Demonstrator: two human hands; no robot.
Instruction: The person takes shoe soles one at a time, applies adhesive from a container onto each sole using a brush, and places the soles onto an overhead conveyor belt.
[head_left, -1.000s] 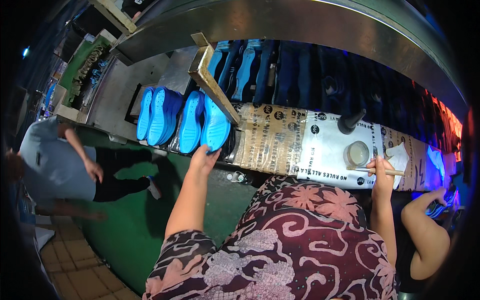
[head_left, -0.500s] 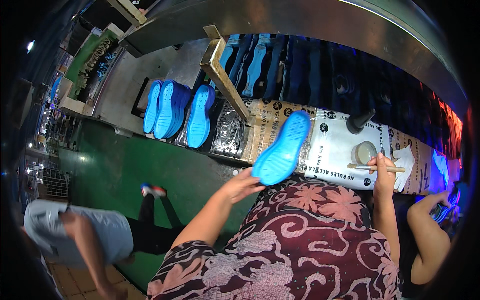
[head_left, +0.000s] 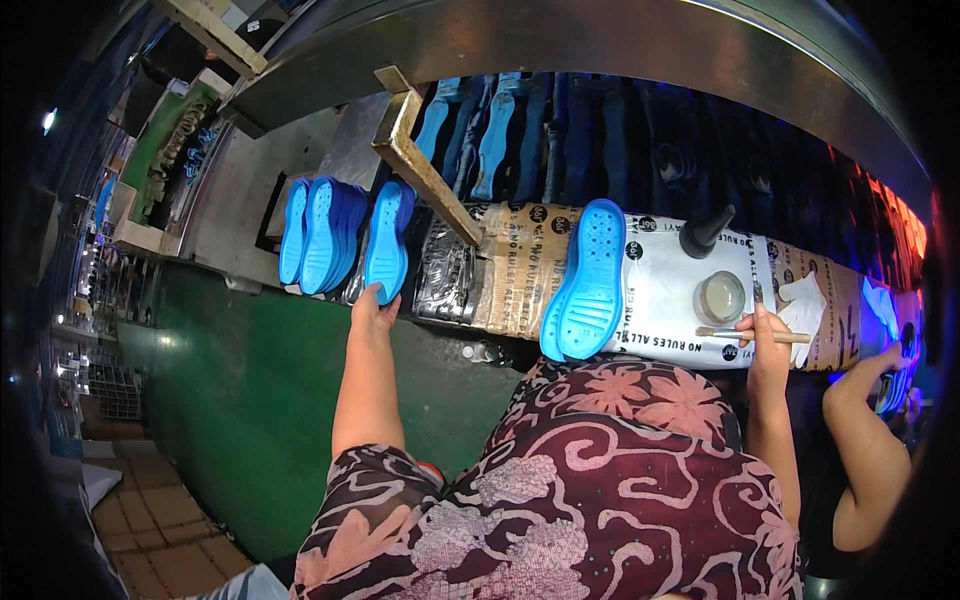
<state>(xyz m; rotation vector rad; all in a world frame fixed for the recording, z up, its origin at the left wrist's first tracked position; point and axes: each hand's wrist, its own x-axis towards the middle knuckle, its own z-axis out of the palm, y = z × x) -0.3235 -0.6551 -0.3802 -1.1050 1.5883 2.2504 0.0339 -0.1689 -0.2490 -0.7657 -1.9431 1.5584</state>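
My left hand (head_left: 376, 308) reaches out to the left. Its thumb lies on the heel end of a blue shoe sole (head_left: 390, 240) at the top of a short stack, and its fingers curl around the edge. Between the fingers and thumb of my right hand (head_left: 768, 345) is a brush (head_left: 720, 332) with a pale wooden handle, held level over the white printed sheet (head_left: 665, 310). Two overlapping blue soles (head_left: 597, 270) lie in front of me at the sheet's left side. Beside the brush stands a small round cup (head_left: 722, 298) of cloudy liquid.
More stacked soles (head_left: 330, 235) stand farther left. A black cone-shaped bottle (head_left: 706, 232) is behind the cup, and a white glove (head_left: 802, 305) lies right of it. A metal post (head_left: 425, 160) rises beyond the table. Another person's arm (head_left: 865, 430) works at the right.
My left hand has let go of a sole, now on another at the sheet's left, and moved left to the stack. The person in grey has mostly left view. My right hand stays put.
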